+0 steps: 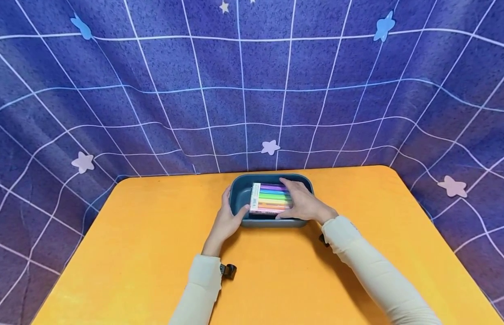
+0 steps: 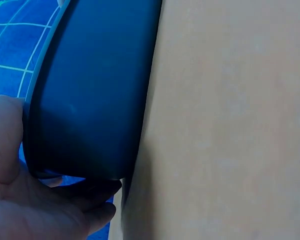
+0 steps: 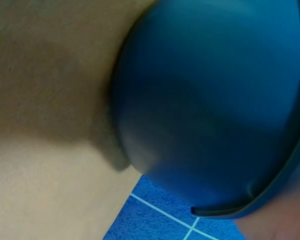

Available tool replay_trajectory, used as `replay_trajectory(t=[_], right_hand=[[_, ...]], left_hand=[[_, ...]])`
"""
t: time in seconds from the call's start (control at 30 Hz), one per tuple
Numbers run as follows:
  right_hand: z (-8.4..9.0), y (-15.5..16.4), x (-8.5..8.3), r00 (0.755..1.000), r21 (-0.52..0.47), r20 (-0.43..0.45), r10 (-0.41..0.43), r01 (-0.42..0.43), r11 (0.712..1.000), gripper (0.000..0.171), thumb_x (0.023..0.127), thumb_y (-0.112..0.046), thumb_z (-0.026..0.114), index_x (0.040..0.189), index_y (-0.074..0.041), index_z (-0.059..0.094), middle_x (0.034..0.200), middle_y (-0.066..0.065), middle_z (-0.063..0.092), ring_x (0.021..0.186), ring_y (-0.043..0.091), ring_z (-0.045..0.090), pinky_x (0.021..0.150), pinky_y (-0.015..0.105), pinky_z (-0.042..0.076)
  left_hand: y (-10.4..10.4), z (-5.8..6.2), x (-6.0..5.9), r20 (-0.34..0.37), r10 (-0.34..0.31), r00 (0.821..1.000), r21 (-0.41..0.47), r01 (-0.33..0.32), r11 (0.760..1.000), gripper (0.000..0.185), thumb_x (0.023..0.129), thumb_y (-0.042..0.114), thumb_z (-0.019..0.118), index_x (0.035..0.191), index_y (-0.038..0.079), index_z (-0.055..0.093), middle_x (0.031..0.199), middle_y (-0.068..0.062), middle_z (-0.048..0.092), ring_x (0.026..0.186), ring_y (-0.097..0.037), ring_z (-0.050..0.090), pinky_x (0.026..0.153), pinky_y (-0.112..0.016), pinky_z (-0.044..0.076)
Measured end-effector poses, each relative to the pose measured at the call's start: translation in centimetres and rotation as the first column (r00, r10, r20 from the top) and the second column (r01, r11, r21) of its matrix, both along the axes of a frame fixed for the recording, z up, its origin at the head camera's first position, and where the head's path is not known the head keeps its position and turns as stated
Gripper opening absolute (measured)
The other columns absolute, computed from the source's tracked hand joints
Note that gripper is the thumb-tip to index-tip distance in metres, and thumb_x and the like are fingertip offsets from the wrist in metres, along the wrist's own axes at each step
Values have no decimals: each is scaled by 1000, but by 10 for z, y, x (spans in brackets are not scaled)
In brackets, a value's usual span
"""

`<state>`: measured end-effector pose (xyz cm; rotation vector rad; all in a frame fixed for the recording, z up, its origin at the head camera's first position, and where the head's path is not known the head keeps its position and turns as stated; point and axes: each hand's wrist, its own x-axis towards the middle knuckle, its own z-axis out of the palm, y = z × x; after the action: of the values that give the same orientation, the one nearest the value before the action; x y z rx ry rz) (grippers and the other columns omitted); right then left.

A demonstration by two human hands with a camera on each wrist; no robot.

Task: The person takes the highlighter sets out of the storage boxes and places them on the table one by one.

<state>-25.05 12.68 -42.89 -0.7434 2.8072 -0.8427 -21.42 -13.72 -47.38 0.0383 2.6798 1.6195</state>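
A dark blue bin (image 1: 272, 223) stands at the far middle of the orange table (image 1: 154, 248). Inside it lies a pack of coloured markers (image 1: 268, 198) with purple, blue, green, yellow and pink stripes. My left hand (image 1: 229, 213) grips the bin's left rim; in the left wrist view the left hand (image 2: 20, 200) wraps round the rim of the bin (image 2: 95, 90). My right hand (image 1: 296, 201) lies over the right part of the pack, with fingers at its far edge and the thumb at its near edge. The right wrist view shows only the bin's outer wall (image 3: 210, 100).
A blue cloth with a white grid and stars (image 1: 252, 90) hangs behind and round the table. The table's far edge runs just behind the bin. Orange surface stretches left, right and in front of the bin.
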Motion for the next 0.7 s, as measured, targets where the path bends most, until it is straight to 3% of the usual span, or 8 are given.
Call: replay_trajectory(t=[0.17,0.37,0.7], right_hand=[[-2,-2,-2,1000,26,-14,5,-5,1000,112,75,-44,88,157,0,26,161,25,31,150,45,27,122,61,28],[-1,-8,-6,999,75,31,-11,8,997,110,78,-57,81,157,-2,28,162,24,31,152,43,26,123,59,28],[0,-17,-21,999,104,44,4,-8,995,97,82,-60,75,150,-1,40,152,21,47,137,38,44,117,53,38]], left_hand=[[0,0,1,1,3,1000,2,-3,1000,88,97,37,65,162,22,7,168,-16,21,153,-42,27,122,-64,24],[-2,1,2,9,6,1000,8,-6,1000,88,97,38,65,162,22,8,168,-15,22,153,-41,27,122,-64,24],[-2,4,2,-2,-8,1000,18,8,1000,88,97,38,65,162,21,8,168,-14,23,153,-41,29,122,-64,25]])
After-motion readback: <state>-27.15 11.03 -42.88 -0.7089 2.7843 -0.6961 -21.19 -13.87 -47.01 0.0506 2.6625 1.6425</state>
